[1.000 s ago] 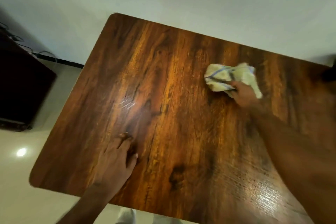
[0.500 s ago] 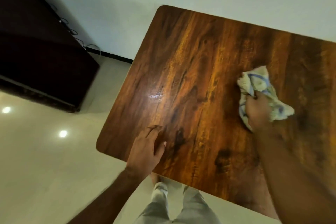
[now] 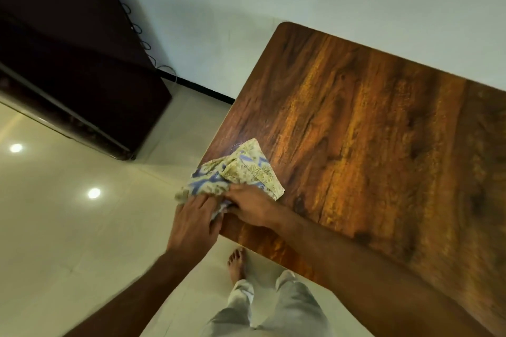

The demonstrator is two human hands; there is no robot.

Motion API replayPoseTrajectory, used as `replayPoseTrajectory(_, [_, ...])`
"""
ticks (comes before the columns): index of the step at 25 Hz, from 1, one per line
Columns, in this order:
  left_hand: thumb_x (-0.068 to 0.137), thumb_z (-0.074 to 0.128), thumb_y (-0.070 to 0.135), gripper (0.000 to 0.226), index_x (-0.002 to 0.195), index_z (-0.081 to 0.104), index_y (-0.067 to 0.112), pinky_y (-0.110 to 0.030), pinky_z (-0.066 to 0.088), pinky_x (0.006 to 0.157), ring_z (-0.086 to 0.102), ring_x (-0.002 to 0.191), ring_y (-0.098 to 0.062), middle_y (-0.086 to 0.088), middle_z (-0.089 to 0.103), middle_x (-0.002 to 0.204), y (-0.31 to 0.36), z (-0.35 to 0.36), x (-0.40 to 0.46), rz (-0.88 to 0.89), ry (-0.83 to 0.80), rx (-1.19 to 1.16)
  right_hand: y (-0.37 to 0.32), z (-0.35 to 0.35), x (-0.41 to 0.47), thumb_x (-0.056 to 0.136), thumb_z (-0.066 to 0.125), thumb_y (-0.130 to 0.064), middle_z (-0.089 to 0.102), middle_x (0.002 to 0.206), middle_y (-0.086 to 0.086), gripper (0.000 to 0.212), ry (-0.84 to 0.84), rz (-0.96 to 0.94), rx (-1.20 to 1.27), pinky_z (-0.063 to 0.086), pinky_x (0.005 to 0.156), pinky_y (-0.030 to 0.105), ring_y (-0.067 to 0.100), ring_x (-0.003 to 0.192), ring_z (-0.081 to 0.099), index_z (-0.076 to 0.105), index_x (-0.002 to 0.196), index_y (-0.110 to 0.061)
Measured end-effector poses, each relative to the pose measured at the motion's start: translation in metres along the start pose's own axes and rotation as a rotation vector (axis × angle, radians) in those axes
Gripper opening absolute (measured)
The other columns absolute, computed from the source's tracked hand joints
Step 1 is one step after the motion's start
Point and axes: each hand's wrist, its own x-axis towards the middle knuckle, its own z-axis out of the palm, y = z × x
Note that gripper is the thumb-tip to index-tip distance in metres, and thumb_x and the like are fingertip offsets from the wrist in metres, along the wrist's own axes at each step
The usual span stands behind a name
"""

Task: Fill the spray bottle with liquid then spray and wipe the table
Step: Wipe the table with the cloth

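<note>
On the wooden table, the patterned cloth has travelled from the right side to the near-left corner, overhanging the edge at about eight o'clock. The right hand grips it while the left hand, lifted off the tabletop, now lays fairly straight fingers on it, so the wiping looks nearly finished.

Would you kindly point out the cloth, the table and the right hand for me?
cloth (image 3: 247, 169): head view, on its yellow patterned fold.
table (image 3: 369, 131): head view, on bare wood of the top.
right hand (image 3: 253, 206): head view, on the back of the hand.

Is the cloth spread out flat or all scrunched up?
Scrunched up. The cloth lies in bunched folds at the table corner, partly over the edge.
</note>
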Motion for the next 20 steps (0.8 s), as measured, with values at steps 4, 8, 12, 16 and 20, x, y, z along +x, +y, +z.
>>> replayPoseTrajectory(4, [0.093,0.042,0.043,0.038,0.108,0.066,0.017,-0.040,0.057,0.073,0.069,0.091,-0.028,-0.005,0.071,0.100,0.028,0.020,-0.007,0.164,-0.047,0.016,0.044,-0.023,-0.035,0.092,0.058,-0.016,0.058,0.122,0.011,0.035,-0.164,-0.193,-0.240,0.044,0.086,0.039,0.030,0.106,0.052,0.059,0.127,-0.014])
replayPoseTrajectory(8, [0.085,0.048,0.046,0.044,0.119,0.064,0.024,-0.034,0.059,0.083,0.067,0.100,-0.017,0.004,0.068,0.110,0.097,0.037,0.033,0.375,-0.182,0.032,0.125,-0.071,-0.081,0.091,0.057,-0.011,0.056,0.120,0.012,0.038,-0.174,-0.084,-0.326,0.042,0.085,0.041,0.030,0.105,0.050,0.058,0.129,-0.014])
replayPoseTrajectory(12, [0.084,0.062,0.051,0.052,0.131,0.060,0.029,-0.038,0.047,0.103,0.061,0.123,-0.017,0.003,0.065,0.132,0.167,0.044,0.103,0.478,-0.198,0.211,0.221,-0.128,-0.136,0.086,0.056,-0.003,0.059,0.123,0.012,0.042,0.051,0.138,-0.174,0.041,0.098,0.037,0.028,0.113,0.052,0.061,0.126,-0.015])
replayPoseTrajectory(16, [0.091,0.056,0.051,0.060,0.145,0.045,0.028,-0.039,0.034,0.114,0.043,0.139,-0.019,0.001,0.045,0.151,0.212,0.047,0.180,0.457,-0.201,0.339,0.334,-0.191,-0.229,0.085,0.056,-0.008,0.064,0.125,0.012,0.039,0.363,0.514,-0.047,0.035,0.105,0.030,0.028,0.118,0.057,0.064,0.123,-0.011])
replayPoseTrajectory(20, [0.080,0.070,0.051,0.081,0.149,0.035,0.028,-0.042,0.039,0.107,0.042,0.137,-0.026,-0.003,0.040,0.152,0.222,0.041,0.243,0.323,-0.218,0.493,0.435,-0.184,-0.343,0.094,0.059,-0.025,0.063,0.126,0.015,0.037,0.794,1.020,0.058,0.040,0.104,0.042,0.035,0.117,0.057,0.059,0.129,-0.012])
